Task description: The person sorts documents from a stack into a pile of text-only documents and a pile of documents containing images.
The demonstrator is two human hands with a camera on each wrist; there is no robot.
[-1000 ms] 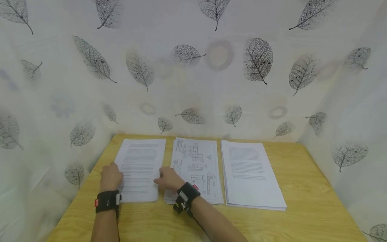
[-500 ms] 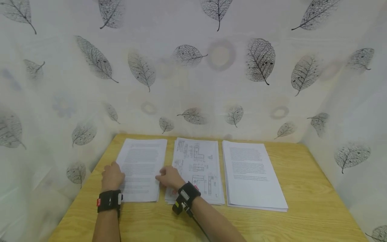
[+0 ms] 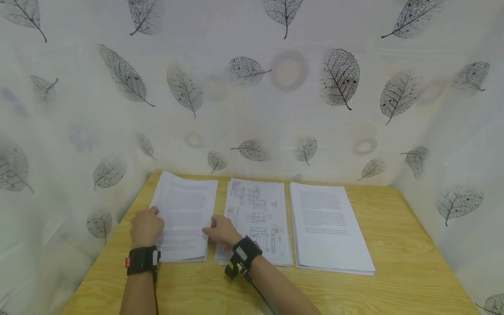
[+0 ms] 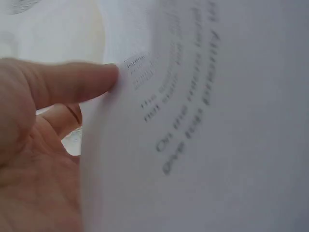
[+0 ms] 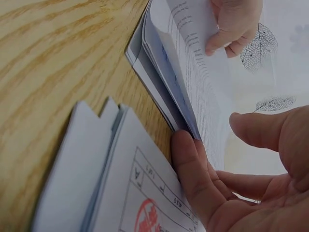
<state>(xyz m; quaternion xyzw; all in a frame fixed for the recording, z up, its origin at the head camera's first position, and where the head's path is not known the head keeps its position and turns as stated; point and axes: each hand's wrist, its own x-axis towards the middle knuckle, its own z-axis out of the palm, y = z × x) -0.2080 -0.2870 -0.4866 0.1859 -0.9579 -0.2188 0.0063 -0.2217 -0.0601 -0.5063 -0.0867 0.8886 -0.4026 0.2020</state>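
Observation:
My left hand (image 3: 146, 227) pinches the left edge of printed paper (image 4: 145, 154) on the left stack (image 3: 185, 218). In the left wrist view its thumb lies on the printed side, and the paper bends upward. My right hand (image 3: 223, 231) is at that stack's right edge. Seen from the right wrist, a fingertip touches the stack's side (image 5: 161, 92), where layers stand apart, while the thumb is held away from the paper. How many sheets the left hand has lifted I cannot tell.
A middle stack (image 3: 260, 218) of technical drawings lies under and beside my right wrist. Farther right is another stack of text pages (image 3: 330, 236). All rest on a wooden table (image 3: 401, 245), with a leaf-patterned curtain (image 3: 252, 113) behind and at both sides.
The top paper of the left stack, flat before, now bows upward at its left side and far left corner, drawn up by my left hand. My right hand has barely moved.

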